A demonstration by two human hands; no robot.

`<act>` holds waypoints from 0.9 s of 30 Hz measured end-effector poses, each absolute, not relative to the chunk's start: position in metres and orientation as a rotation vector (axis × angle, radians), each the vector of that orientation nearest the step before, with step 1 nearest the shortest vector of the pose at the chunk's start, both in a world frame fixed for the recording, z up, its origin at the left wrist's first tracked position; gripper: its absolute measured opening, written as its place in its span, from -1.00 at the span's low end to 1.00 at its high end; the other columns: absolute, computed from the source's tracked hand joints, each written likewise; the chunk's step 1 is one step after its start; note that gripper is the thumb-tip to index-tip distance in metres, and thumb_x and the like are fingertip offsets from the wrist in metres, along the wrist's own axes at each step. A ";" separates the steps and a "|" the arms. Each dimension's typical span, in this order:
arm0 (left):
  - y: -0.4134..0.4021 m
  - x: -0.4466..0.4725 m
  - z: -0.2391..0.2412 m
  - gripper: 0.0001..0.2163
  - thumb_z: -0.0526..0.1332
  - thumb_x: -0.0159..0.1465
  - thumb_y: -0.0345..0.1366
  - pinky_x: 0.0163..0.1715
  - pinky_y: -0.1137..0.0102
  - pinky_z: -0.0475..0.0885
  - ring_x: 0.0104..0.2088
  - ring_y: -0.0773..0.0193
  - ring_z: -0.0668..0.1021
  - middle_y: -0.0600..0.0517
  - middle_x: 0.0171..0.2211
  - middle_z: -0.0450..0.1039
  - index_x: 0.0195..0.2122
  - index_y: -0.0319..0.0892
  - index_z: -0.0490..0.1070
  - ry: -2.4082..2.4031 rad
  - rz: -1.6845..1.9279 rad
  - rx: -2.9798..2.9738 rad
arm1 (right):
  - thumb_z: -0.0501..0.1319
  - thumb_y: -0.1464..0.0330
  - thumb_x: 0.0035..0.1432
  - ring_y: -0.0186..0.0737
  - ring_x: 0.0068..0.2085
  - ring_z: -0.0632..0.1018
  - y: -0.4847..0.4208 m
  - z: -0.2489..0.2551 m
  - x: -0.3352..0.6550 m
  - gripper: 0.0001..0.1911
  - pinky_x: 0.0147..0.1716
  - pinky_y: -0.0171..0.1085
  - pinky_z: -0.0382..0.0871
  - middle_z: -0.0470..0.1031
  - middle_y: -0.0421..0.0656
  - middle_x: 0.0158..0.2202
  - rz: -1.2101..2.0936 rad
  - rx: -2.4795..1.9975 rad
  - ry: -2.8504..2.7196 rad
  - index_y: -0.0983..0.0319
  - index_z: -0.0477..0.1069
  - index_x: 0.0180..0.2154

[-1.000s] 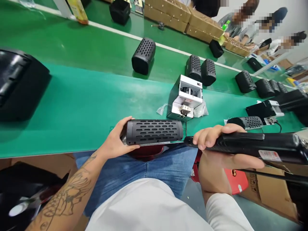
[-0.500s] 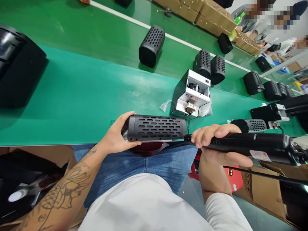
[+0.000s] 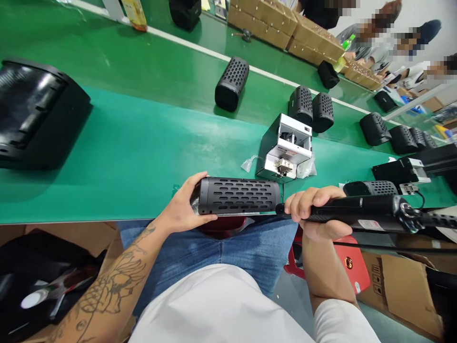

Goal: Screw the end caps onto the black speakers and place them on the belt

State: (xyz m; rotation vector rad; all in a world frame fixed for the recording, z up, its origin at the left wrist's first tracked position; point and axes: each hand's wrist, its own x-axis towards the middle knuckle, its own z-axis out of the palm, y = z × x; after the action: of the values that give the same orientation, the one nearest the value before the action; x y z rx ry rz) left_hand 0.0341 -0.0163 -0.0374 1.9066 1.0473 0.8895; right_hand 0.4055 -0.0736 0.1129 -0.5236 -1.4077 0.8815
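Observation:
A black housing with a slotted grille (image 3: 240, 196) lies on its side along the front edge of the green bench. My left hand (image 3: 184, 205) grips its left end, thumb below and fingers over the top. In my right hand (image 3: 317, 212) is a black electric screwdriver (image 3: 357, 213), held level with its nose pointing left. The nose meets the right end of the housing; the exact contact point and any screw are too small to make out. Just behind the housing stands a screw feeder (image 3: 285, 147) with a silver front.
Small plastic bags (image 3: 249, 163) lie beside the feeder. A large black unit (image 3: 39, 114) sits at the left. Further housings (image 3: 232, 83) stand on the green conveyor behind. Cardboard boxes (image 3: 262, 21) and several people are across the line. A red stool (image 3: 352, 264) is below right.
The view has shifted a little, so everything sits slightly lower. Both hands keep their holds, and the screwdriver stays at the housing's right end, its rear swung slightly upward.

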 end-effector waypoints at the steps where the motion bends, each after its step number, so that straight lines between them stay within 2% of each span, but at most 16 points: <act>1: -0.016 0.034 -0.038 0.22 0.76 0.20 0.11 0.69 -0.31 0.51 0.60 -0.43 0.62 -0.35 0.65 0.45 0.78 -0.01 0.19 1.052 0.875 1.904 | 0.65 -0.15 0.39 -0.23 -0.68 0.53 -0.074 0.112 0.407 -0.52 -0.54 -0.18 0.69 0.61 -0.31 -0.52 0.898 -0.520 -1.409 0.10 0.76 -0.07; 4: -0.015 0.033 -0.037 0.26 0.75 0.22 0.12 0.68 -0.31 0.52 0.60 -0.42 0.62 -0.36 0.64 0.46 0.82 0.00 0.13 1.055 0.865 1.908 | 0.70 -0.13 0.33 -0.21 -0.68 0.54 -0.076 0.115 0.408 -0.52 -0.52 -0.16 0.69 0.60 -0.30 -0.53 0.932 -0.563 -1.375 0.09 0.74 -0.10; 6: -0.016 0.032 -0.036 0.18 0.74 0.23 0.14 0.68 -0.30 0.53 0.59 -0.41 0.64 -0.34 0.62 0.49 0.77 -0.01 0.22 1.048 0.896 1.926 | 0.69 -0.19 0.31 -0.22 -0.69 0.51 -0.076 0.121 0.405 -0.46 -0.54 -0.17 0.65 0.58 -0.31 -0.55 0.917 -0.592 -1.327 0.10 0.73 -0.11; 9: -0.021 0.027 -0.035 0.09 0.73 0.23 0.19 0.59 -0.23 0.66 0.54 -0.40 0.68 -0.31 0.58 0.53 0.68 -0.03 0.34 1.067 0.958 1.923 | 0.60 -0.28 0.36 -0.26 -0.71 0.42 -0.066 0.135 0.403 -0.42 -0.61 -0.21 0.54 0.52 -0.34 -0.56 0.776 -0.608 -1.250 0.07 0.75 -0.08; 13: -0.031 0.018 -0.038 0.11 0.72 0.24 0.22 0.47 -0.20 0.76 0.48 -0.38 0.72 -0.31 0.57 0.52 0.69 0.00 0.28 1.152 1.000 1.881 | 0.60 -0.35 0.30 -0.21 -0.67 0.45 -0.020 0.145 0.414 -0.39 -0.60 -0.18 0.51 0.48 -0.34 -0.56 0.523 -0.698 -1.180 0.01 0.70 -0.10; 17: -0.034 0.014 -0.042 0.11 0.71 0.23 0.17 0.42 -0.19 0.78 0.46 -0.38 0.72 -0.29 0.55 0.51 0.69 0.02 0.24 1.185 0.998 1.909 | 0.65 -0.27 0.29 -0.23 -0.65 0.46 0.027 0.128 0.424 -0.42 -0.64 -0.23 0.39 0.48 -0.34 -0.56 0.380 -0.758 -1.141 0.05 0.63 -0.21; 19: -0.033 0.015 -0.044 0.10 0.70 0.24 0.17 0.42 -0.19 0.78 0.48 -0.39 0.70 -0.30 0.56 0.49 0.69 0.02 0.23 1.166 1.002 1.926 | 0.62 -0.30 0.30 -0.24 -0.66 0.43 0.037 0.117 0.427 -0.39 -0.65 -0.23 0.36 0.45 -0.36 -0.58 0.394 -0.796 -1.155 0.05 0.58 -0.25; 22: -0.031 0.018 -0.044 0.10 0.68 0.28 0.17 0.47 -0.22 0.73 0.53 -0.41 0.66 -0.31 0.59 0.45 0.72 0.04 0.18 1.120 1.030 1.944 | 0.57 -0.41 0.27 -0.22 -0.66 0.42 0.033 0.111 0.427 -0.32 -0.63 -0.18 0.42 0.42 -0.37 -0.58 0.383 -0.877 -1.144 0.03 0.55 -0.24; 27: -0.029 0.021 -0.041 0.10 0.66 0.32 0.05 0.62 -0.26 0.58 0.62 -0.39 0.57 -0.33 0.64 0.39 0.74 0.03 0.10 1.041 1.047 1.983 | 0.57 -0.45 0.21 -0.16 -0.65 0.44 -0.008 0.141 0.410 -0.30 -0.58 -0.12 0.48 0.44 -0.35 -0.57 0.362 -0.907 -1.096 -0.01 0.60 -0.18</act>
State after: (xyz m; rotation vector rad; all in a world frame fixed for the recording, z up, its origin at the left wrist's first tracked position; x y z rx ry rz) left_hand 0.0211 -0.0285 -0.0410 1.9827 1.0415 1.0474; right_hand 0.4104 -0.0076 0.1406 -0.9068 -1.0961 0.3623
